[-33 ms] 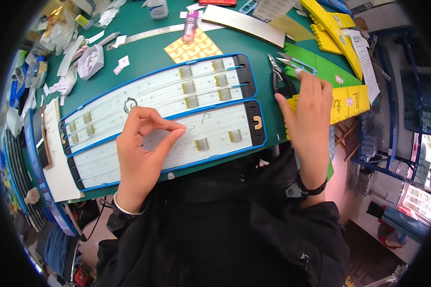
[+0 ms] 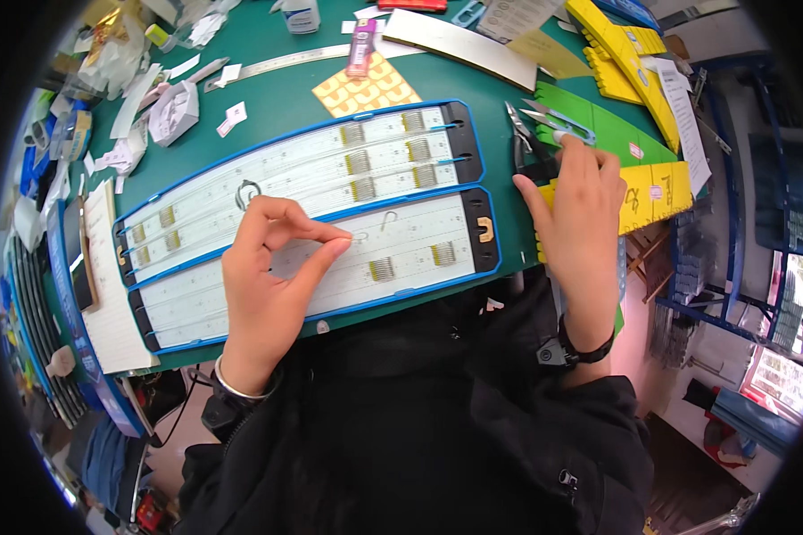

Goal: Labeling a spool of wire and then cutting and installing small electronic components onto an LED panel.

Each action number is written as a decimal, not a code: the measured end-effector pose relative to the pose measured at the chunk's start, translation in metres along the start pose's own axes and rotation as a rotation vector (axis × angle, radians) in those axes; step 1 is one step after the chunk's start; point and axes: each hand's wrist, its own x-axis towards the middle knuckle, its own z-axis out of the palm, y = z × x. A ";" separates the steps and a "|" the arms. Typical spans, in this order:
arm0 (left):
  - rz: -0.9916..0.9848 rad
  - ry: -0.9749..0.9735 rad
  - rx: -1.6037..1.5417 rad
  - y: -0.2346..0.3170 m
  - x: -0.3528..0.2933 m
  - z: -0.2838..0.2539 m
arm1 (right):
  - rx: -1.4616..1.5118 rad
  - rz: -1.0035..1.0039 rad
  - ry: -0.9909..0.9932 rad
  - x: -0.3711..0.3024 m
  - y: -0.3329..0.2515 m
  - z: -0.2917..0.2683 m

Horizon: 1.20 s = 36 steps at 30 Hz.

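My left hand point(image 2: 272, 276) is over the lower half of an opened, blue-edged flat case point(image 2: 419, 234). Its thumb and forefinger are pinched on a thin pale loop of line point(image 2: 360, 237); whether a hook is on it is too small to tell. A second thin curved piece point(image 2: 389, 219) lies on the white board close by. Several bundles of fine yellowish coils point(image 2: 381, 269) are fixed on both halves. To the right, my right hand point(image 2: 582, 209) is open, thumb and forefinger apart, above a yellow toothed board point(image 2: 669, 189). Beside its fingertips are dark-handled pliers point(image 2: 519, 134) and blue-handled scissors point(image 2: 567, 123).
Along the back of the green table point(image 2: 285, 98) lie a steel ruler point(image 2: 285, 64), a purple lighter-shaped packet point(image 2: 360, 49), a patterned yellow card point(image 2: 366, 86) and a long white-topped bar point(image 2: 459, 46). Paper scraps and a folded paper box point(image 2: 174, 113) are at the left; a green toothed board point(image 2: 638, 134) is at the right.
The whole view has shifted slightly. Both hands keep the same pose and place over the case and the boards.
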 end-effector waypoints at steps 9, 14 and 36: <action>0.025 -0.007 -0.041 -0.006 -0.002 0.002 | 0.288 0.089 -0.193 0.010 0.008 0.011; -0.007 -0.023 -0.052 -0.003 0.001 0.001 | 0.413 0.029 0.164 0.019 0.000 0.006; 0.111 -0.027 0.028 -0.010 0.004 0.004 | 1.679 0.237 -0.212 0.010 -0.023 0.009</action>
